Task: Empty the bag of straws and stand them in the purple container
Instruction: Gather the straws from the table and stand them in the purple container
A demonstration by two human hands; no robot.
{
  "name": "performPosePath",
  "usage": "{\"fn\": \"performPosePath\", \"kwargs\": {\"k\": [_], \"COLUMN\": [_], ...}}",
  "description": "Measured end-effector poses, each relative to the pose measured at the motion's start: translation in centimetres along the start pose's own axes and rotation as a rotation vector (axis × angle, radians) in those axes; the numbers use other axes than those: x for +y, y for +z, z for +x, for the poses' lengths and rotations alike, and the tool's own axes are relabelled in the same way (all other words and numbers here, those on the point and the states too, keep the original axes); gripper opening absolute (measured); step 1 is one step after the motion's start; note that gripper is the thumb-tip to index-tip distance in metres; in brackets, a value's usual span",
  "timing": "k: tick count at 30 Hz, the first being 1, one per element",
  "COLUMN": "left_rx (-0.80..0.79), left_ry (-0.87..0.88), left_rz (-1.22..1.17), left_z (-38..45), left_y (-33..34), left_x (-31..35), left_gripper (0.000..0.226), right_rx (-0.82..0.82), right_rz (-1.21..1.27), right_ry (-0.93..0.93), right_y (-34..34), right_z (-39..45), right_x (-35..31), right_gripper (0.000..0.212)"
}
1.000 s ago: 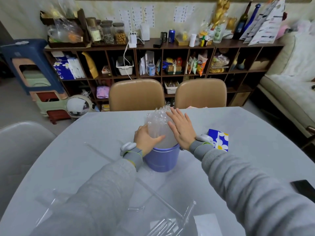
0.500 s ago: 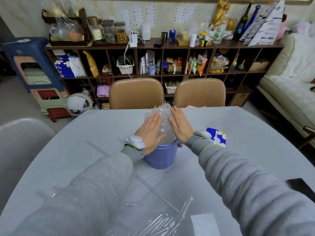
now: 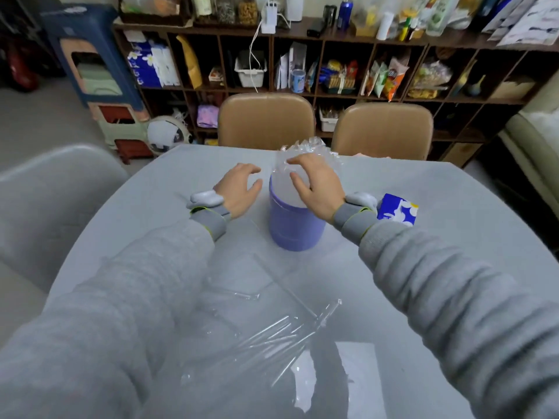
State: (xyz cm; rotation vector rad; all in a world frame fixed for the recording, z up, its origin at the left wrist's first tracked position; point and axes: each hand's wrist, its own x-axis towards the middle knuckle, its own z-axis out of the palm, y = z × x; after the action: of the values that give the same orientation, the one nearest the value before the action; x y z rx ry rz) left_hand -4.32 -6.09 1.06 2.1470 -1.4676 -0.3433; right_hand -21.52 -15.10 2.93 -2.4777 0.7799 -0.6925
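— How do the arms lie?

— Both reach forward from the bottom corners, in grey knitted sleeves, each with a grey band and a pale device at the wrist.

— And the left hand (image 3: 240, 190)?

— Palm turned inward, fingers loosely spread and a little curled, thumb pointing right. It holds nothing.

— The right hand (image 3: 314, 184)?

— Back of the hand up, fingers (image 3: 298, 161) spread and bent like a claw, tips pointing left and down. It sits a little further forward than the left, the two near each other but apart.

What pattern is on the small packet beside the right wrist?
Blue packet with white daisy-like flowers, seen in the head view.
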Motion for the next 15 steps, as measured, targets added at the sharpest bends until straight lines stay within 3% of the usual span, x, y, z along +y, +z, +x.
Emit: {"fn": "performPosePath", "kwargs": {"k": [6, 9, 13, 15], "left_rx": [-0.36, -0.447, -0.568, -0.651], "left_ry": [-0.142, -0.21, -0.209, -0.157], "left_rz": [0.253, 0.267, 0.2, 0.212], "left_z": [-8.0, -11.3, -17.0, -19.9], "left_y": [-2.1, -1.7, 0.2, 2.1], "left_x": [-6.1, -8.5, -10.9, -10.9], "left_gripper": [0.025, 0.024, 0.027, 0.037], "right_rx": [-0.332, -0.574, -1.005, -1.135], "right_rz": [0.059, -0.022, -0.167, -0.309], "right_ry": [0.02, 0.069, 0.041, -0.028], "right_y": [5.8, 9.0, 13.8, 15.2], "right_z": [-3.2, -6.0, -11.5, -14.2], "right_x": [-4.4, -4.9, -6.7, -6.8], "right_gripper": [0.022, 0.022, 0.043, 0.061]}}
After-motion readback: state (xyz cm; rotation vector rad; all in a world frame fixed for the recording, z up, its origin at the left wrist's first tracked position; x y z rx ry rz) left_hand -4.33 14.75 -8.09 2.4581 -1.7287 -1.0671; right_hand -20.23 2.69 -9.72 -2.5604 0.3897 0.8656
